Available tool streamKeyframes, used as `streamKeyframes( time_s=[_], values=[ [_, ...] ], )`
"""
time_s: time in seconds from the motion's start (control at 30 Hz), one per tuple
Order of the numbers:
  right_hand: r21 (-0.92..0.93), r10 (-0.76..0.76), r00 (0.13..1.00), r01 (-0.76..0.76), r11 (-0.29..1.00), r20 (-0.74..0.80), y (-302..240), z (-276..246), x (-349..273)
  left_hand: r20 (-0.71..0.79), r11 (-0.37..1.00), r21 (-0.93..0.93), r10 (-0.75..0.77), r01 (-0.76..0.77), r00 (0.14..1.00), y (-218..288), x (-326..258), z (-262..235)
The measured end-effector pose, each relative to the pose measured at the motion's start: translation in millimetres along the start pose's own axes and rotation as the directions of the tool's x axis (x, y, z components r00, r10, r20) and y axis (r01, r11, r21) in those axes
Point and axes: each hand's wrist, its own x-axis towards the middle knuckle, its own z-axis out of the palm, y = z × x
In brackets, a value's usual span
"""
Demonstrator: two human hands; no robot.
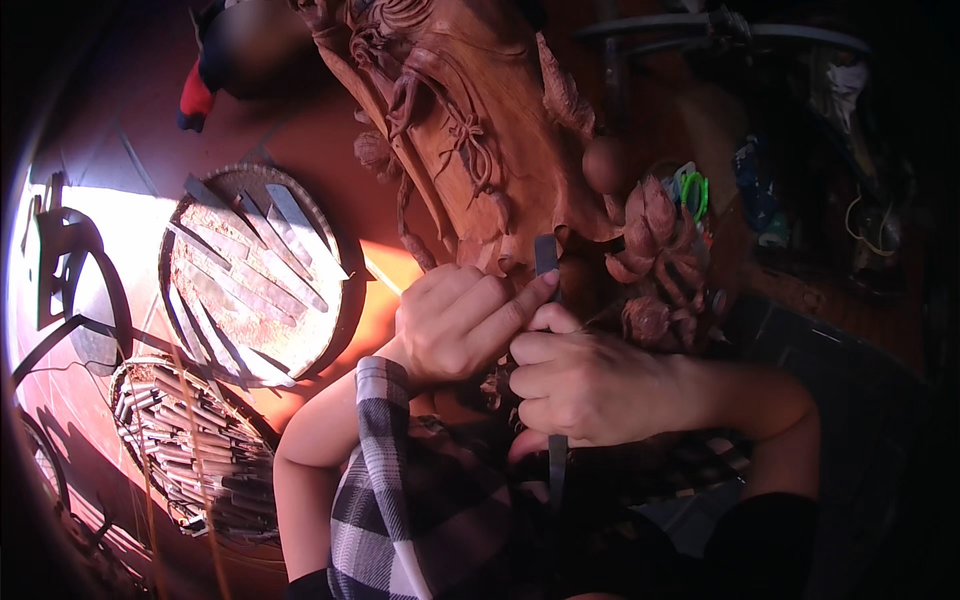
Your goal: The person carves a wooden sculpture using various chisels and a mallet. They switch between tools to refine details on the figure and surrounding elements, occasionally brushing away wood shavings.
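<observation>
head view: right hand [590, 385], grip closed round flat metal strip [546, 254] at centre frame; left hand [455, 320] has a finger on strip's upper part, its grip: cannot tell. carved wood [500, 130] upper centre; round basket [324, 212] left.

Warm orange-brown is shown on the smooth face of the carved wood [520, 150], while a duller reddish brown is seen on the carved petals [655, 215], and dark grey is borne by the flat strip [546, 255]. The cloth [365, 530] is patterned in black, grey and white checks. Silvery grey is shown by the flat blades [268, 290], brown by the slim handles [190, 430], bright green by the ring [705, 195], and dark red by the tiled floor [90, 125], which is turned orange where it is sunlit.
</observation>
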Motion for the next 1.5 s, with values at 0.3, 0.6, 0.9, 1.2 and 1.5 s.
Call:
streamKeyframes(
  time_s=[0.3,0.6,0.9,1.2,1.5],
  values=[
    [-0.004,-0.021,0.998,0.021,1.000,-0.058,10,-7,4,0.057,0.986,0.163,-0.040,0.030,0.998,6,22,-17],
    [0.021,-0.147,0.978,0.152,0.988,-0.145,37,-31,18,0.027,0.962,0.225,-0.162,0.152,0.986,-8,48,-18],
    [0.099,-0.087,0.994,0.093,0.991,-0.067,22,-30,19,0.104,0.969,0.167,-0.200,0.181,0.974,3,35,-25],
    [0.110,-0.044,0.999,0.044,0.993,0.000,18,-15,17,0.085,0.976,0.085,-0.209,0.202,0.974,5,20,-18],
    [0.052,0.023,1.000,-0.024,0.998,0.016,11,-16,24,0.048,0.974,0.026,-0.225,0.224,0.973,1,20,-18]
  ],
)
